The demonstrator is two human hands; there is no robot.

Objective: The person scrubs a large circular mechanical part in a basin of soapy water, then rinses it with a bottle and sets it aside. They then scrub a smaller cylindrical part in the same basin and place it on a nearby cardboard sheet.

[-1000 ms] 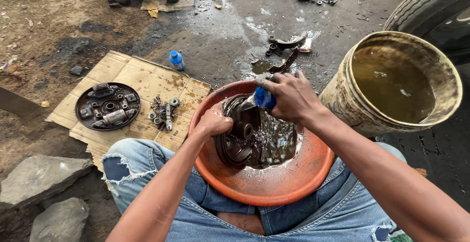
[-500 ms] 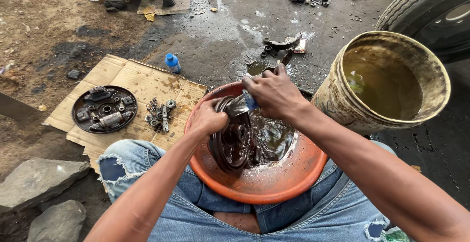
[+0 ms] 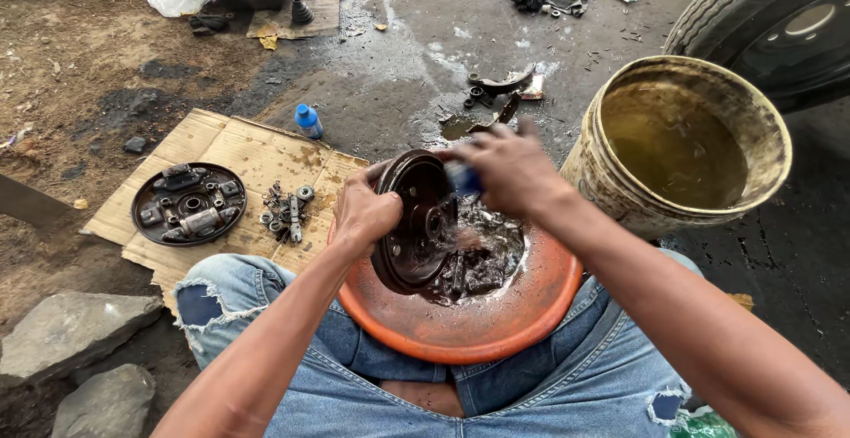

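At the far left, two grey stones (image 3: 75, 332) are lying on the dirt just off the near left corner of a flattened brown cardboard sheet (image 3: 239, 150). A round black metal plate with small fittings (image 3: 189, 204) is resting near the sheet's left edge, and a cluster of small grey metal parts (image 3: 285, 211) is sitting toward its right edge. A small blue-capped bottle (image 3: 308, 121) is standing on the wet ground just beyond the sheet's far edge.

The left hand (image 3: 361, 210) is gripping the rim of a dark, greasy round metal drum (image 3: 409, 224), fingers closed on its left edge, holding it upright on edge inside a round orange plastic basin (image 3: 460, 327) that is sitting between the person's knees in torn blue jeans (image 3: 567, 385). The drum's lower part is standing in dark liquid near the basin's middle.

The right hand (image 3: 513, 170) is closing around a small blue object (image 3: 462, 178), pressing it against the drum's upper face.

A dirty cream plastic bucket of murky liquid (image 3: 682, 141) is standing just beside the basin's right edge, with a black tyre (image 3: 761, 13) behind it.
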